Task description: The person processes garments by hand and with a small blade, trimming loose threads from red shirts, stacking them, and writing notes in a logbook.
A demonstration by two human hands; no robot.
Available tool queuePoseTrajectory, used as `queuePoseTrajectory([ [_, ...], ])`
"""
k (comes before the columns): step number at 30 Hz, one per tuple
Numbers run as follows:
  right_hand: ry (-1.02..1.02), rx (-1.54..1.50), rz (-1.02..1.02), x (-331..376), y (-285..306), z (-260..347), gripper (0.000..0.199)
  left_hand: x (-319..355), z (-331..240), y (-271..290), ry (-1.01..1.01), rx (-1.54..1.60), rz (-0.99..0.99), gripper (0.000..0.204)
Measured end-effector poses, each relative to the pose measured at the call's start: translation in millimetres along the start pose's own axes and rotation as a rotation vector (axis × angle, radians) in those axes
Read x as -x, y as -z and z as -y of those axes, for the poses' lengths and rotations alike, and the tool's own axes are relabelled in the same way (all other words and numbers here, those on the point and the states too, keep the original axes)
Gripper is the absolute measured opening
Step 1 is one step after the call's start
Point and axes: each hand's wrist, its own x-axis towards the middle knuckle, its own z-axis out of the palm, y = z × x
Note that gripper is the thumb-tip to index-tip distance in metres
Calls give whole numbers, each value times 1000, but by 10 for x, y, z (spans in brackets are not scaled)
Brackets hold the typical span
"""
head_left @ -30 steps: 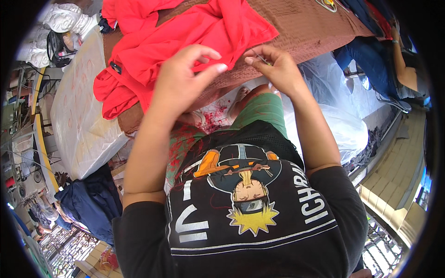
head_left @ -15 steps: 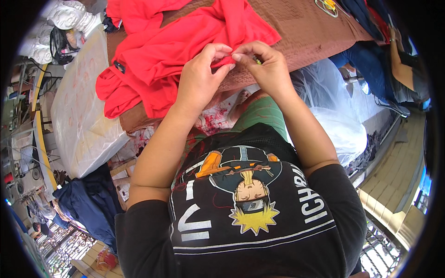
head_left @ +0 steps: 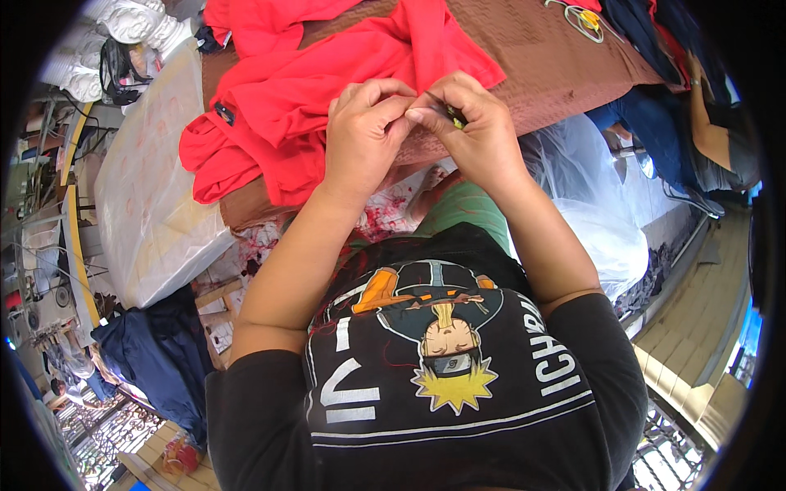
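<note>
A red garment (head_left: 278, 106) lies in loose folds on a brown cloth-covered table (head_left: 557, 57). At its near right edge my left hand (head_left: 367, 131) is closed in a pinch, thumb against fingers. My right hand (head_left: 475, 127) meets it, thumb and forefinger also pressed together. A small dark tool with a yellow-green part (head_left: 455, 119) shows between the right hand's fingers; its kind is mostly hidden. Whatever lies between the touching fingertips is too small to make out.
A plastic-wrapped slab (head_left: 151, 196) stands left of the table, with dark blue cloth (head_left: 160, 352) below it. Clear plastic sheeting (head_left: 594, 204) bulges at right. A yellow item with pale cord (head_left: 588, 20) lies on the table. Another person's arm (head_left: 708, 123) is at far right.
Both hands have come closer together, fingertips now touching. The red cloth that showed between them is no longer visible there. More of the dark tool shows in my right hand.
</note>
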Motion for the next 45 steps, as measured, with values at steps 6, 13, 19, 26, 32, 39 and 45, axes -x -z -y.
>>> queuePoseTrajectory([
  [6, -267, -253, 147, -35, 5, -158, 18, 15, 37, 25, 241, 112, 80, 11],
  [13, -213, 36, 195, -61, 232, -82, 26, -76, 98, 150, 691, 581, 245, 22],
  [19, 22, 231, 207, -85, 410, 92, 23, -93, 68, 174, 702, 611, 248, 24],
  [26, 112, 409, 273, -98, 385, 106, 22, -112, -29, 172, 590, 540, 230, 24],
  [32, 51, 218, 237, -95, 310, 180, 26, -153, -66, 214, 641, 519, 200, 24],
  [39, -17, 59, 145, -77, 112, 54, 18, -205, -51, 178, 518, 444, 236, 22],
  [45, -320, -312, 121, -67, 119, 25, 8, -185, -38, 189, 353, 500, 293, 24],
])
